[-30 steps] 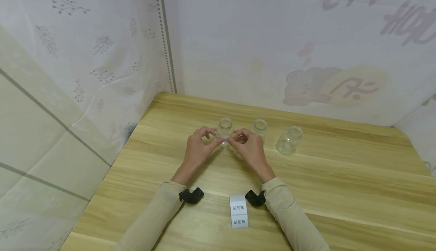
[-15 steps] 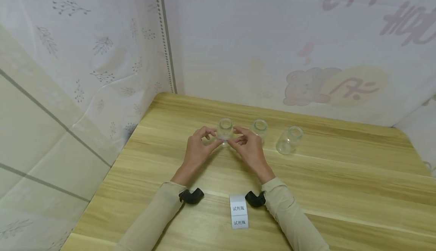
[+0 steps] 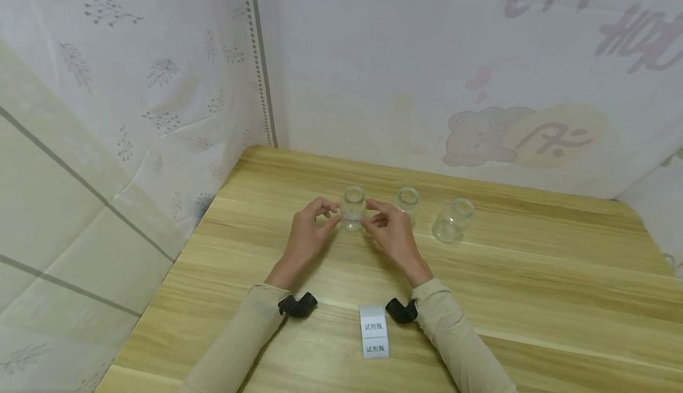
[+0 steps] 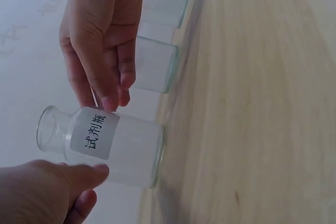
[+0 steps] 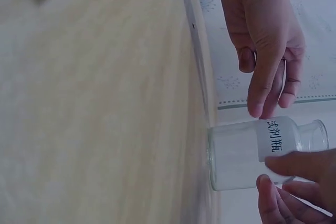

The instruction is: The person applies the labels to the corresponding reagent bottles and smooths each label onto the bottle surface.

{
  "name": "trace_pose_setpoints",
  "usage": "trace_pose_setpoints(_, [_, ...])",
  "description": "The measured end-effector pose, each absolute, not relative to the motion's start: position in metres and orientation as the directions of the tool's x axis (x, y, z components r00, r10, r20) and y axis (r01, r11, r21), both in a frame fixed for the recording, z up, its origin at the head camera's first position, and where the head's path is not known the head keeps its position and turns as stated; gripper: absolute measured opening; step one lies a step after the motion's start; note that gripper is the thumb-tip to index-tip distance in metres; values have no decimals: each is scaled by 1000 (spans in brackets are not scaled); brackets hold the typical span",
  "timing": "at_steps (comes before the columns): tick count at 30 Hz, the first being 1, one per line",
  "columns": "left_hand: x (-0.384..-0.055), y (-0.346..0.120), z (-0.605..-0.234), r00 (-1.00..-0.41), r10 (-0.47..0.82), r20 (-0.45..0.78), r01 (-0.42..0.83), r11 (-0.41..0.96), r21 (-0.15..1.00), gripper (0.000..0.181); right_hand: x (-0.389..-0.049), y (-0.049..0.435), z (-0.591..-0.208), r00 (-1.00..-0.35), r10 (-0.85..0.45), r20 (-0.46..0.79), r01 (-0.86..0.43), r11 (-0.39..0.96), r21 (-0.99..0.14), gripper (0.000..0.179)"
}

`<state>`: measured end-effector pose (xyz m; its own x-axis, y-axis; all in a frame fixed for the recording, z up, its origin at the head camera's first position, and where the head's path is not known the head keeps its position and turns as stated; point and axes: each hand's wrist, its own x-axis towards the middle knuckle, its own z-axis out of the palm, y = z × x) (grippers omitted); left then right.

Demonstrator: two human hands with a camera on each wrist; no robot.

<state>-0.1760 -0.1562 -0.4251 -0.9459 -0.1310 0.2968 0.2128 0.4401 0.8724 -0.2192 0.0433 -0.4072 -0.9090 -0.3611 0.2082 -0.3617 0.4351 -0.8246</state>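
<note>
A clear glass reagent bottle (image 3: 353, 208) stands upright between the two hands, its mouth uncovered. On the side facing the person sits a white label (image 4: 94, 134) with dark printed characters. The left hand (image 3: 309, 227) holds the bottle's left side, thumb in front near the label's edge and fingers bent behind. From the other side the right hand (image 3: 393, 227) grips it likewise, its thumb (image 5: 289, 163) lying at the label's other edge. A second glass bottle (image 3: 408, 198) is partly hidden behind the right hand.
A third glass bottle (image 3: 452, 221) stands further right on the wooden table (image 3: 533, 298). Two more printed labels on a backing strip (image 3: 374, 336) lie between the forearms. Black wrist mounts (image 3: 299, 305) sit at both sleeves. Patterned fabric walls (image 3: 373, 73) rise behind and left.
Both thumbs have moved apart from the middle of the bottle's front out to its sides, uncovering the label. The bottle has stayed nearly in place.
</note>
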Motion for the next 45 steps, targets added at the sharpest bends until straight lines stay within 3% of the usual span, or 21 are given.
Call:
trace_pose_setpoints(8, [-174, -157, -423, -957, -79, 280, 221, 426, 877, 28, -219, 45, -404, -905, -390, 169, -341, 430, -836, 51])
trace_pose_setpoints(34, [-176, -163, -422, -960, -28, 277, 242, 408, 880, 12, -222, 47, -401, -895, -404, 190, -369, 428, -825, 39])
trace_pose_setpoints(45, [-175, -160, -423, -954, -35, 296, 254, 425, 869, 32, -218, 40, -404, -895, -397, 203, -366, 395, -843, 50])
